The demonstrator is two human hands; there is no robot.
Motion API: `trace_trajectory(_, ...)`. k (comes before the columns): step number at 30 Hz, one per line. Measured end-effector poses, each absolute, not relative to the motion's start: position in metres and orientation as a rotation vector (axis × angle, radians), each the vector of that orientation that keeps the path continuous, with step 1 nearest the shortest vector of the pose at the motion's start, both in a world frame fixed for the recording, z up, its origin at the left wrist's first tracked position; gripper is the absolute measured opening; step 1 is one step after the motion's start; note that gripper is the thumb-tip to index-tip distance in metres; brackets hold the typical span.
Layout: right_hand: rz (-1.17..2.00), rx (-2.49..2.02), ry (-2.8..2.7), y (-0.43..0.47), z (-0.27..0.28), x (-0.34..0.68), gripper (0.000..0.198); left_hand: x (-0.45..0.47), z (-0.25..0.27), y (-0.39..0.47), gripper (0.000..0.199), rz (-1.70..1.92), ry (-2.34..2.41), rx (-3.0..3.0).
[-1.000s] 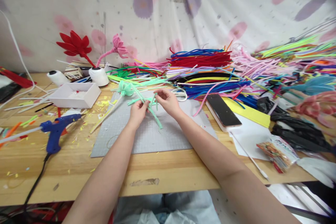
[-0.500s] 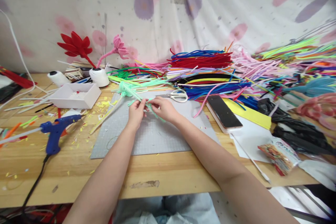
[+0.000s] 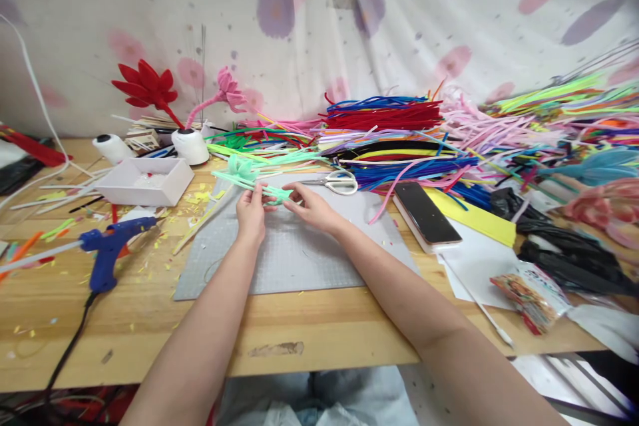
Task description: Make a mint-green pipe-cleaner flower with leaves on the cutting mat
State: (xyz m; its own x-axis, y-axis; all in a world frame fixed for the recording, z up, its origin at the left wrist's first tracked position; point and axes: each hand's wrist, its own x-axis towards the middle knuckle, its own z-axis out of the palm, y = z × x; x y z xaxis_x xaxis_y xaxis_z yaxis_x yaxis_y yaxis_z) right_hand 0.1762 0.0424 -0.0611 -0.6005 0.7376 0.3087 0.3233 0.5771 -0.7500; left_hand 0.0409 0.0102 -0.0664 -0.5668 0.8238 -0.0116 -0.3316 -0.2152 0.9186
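Mint-green pipe cleaners (image 3: 276, 194) are held between my two hands above the grey cutting mat (image 3: 319, 259). My left hand (image 3: 251, 213) is closed on them, thumb and fingers pinching, with loose ends sticking out to the upper left. The fingertips of my right hand (image 3: 313, 206) pinch the right end of the same bunch. Just behind my left hand lies a looped mint-green piece (image 3: 240, 165), also of pipe cleaner. Scissors (image 3: 340, 182) with white handles rest at the mat's back edge, beyond my right hand.
A blue glue gun (image 3: 107, 246) lies at left, near a white box (image 3: 144, 182). Red (image 3: 144, 85) and pink (image 3: 229, 90) flowers stand in thread spools. Piles of coloured pipe cleaners (image 3: 384, 116) line the back. A phone (image 3: 428, 212) and snack packet (image 3: 532, 296) are at right.
The mint-green bunch has turned, its bundled end now facing my right hand and its loose ends pointing upper left. My left hand has shifted slightly left and down.
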Motion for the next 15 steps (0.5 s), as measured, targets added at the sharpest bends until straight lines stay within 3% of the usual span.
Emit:
trace_trajectory(3,0.930,-0.950,-2.225,0.0433,-0.0628,0.1745,0.024,0.0412,-0.0651,0.0099,0.029,1.870,1.247,0.638)
trace_trajectory(9,0.895,-1.083,-2.300,0.0388,-0.0599,0.1731,0.024,0.0369,-0.0627,0.0105,0.028,1.894,1.262,0.558)
trace_trajectory(15,1.222,-0.871,-2.069,0.0368,-0.0638,0.1744,0.016,0.0318,-0.0641,0.0119,0.031,1.923,1.311,0.539)
